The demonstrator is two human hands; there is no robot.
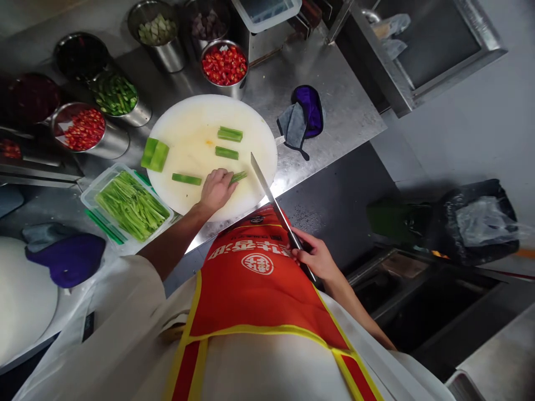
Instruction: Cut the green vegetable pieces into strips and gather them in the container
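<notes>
My left hand (pixel 217 189) rests on the round white cutting board (pixel 188 120), its fingers bent over a small bunch of thin green pepper strips (pixel 238 177). The strips' near ends are hidden under the fingers. In my right hand (pixel 312 255) is the handle of a long kitchen knife (pixel 267 192), held in front of the red apron. The blade points up and left, its tip above the board's right side, apart from the strips. Stacked green pepper lengths (pixel 229 133) lie farther back on the board, another length (pixel 186 179) lies left of my left hand, and wider green pieces (pixel 155 155) sit at the left edge.
A clear plastic box (pixel 86 197) of green slivers stands left of the board. Steel pots (pixel 169 55) with chopped red and green chillies line the back. A purple and grey cloth item (pixel 308 111) lies right on the steel counter (pixel 351 100). A black-lined bin (pixel 480 223) stands at right.
</notes>
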